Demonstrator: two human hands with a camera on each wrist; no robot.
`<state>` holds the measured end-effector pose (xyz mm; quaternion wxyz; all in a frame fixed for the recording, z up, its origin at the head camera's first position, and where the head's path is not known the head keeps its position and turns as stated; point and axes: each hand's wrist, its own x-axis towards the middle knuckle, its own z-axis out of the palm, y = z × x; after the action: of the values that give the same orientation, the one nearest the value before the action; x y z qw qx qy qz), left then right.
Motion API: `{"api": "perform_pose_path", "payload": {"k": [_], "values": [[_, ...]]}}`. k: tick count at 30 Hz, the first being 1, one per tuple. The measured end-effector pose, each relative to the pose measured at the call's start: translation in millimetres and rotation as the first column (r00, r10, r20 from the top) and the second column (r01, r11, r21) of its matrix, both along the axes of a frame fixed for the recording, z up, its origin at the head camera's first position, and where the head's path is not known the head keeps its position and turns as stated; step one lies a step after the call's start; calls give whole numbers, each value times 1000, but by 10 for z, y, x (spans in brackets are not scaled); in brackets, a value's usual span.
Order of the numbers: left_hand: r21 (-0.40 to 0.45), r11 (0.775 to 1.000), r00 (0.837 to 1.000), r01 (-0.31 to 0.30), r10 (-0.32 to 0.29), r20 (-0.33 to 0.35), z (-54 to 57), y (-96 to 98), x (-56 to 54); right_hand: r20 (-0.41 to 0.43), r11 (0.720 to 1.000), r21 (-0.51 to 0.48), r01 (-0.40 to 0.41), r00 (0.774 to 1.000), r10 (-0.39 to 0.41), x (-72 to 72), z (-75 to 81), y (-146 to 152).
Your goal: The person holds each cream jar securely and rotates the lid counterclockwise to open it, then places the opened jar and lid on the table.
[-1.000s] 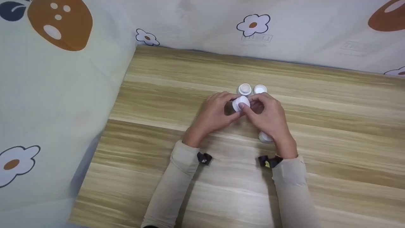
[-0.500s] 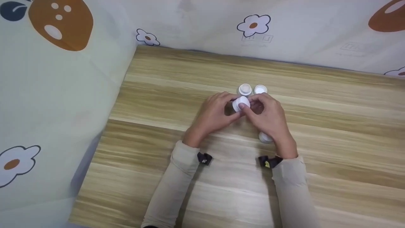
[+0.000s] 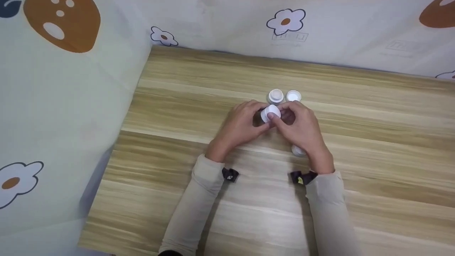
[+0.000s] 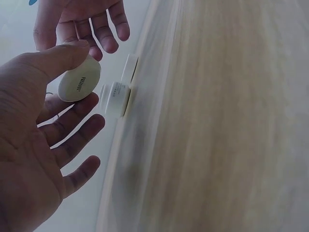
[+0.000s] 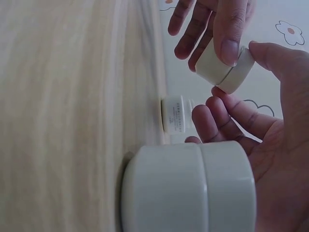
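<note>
I watch the left hand [image 3: 240,122] grip a white jar [image 5: 211,67], the right hand [image 3: 302,124] pinch its lid [image 5: 237,75]. Another jar [image 3: 276,95] stands nearby.

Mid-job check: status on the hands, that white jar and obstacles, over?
Left hand and right hand gripping raised white jar, lid on, tightness unclear. Lidless jar and loose cap just beyond. Second lidded jar close by right wrist, possibly in the way.
</note>
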<state>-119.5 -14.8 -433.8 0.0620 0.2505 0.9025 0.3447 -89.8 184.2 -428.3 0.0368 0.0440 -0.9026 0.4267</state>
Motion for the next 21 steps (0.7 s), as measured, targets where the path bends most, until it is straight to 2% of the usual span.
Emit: {"api": "perform_pose_path", "payload": {"k": [10,21], "values": [[-8,1000,1000,-14,14,-14,-11,22,-21,30,1000,-15,-19,999,19,-33,31,14],[-1,1000,999,-22,22,-45,-10,14,-3,31,998,38,46,998,-48,-17,44,24]]}}
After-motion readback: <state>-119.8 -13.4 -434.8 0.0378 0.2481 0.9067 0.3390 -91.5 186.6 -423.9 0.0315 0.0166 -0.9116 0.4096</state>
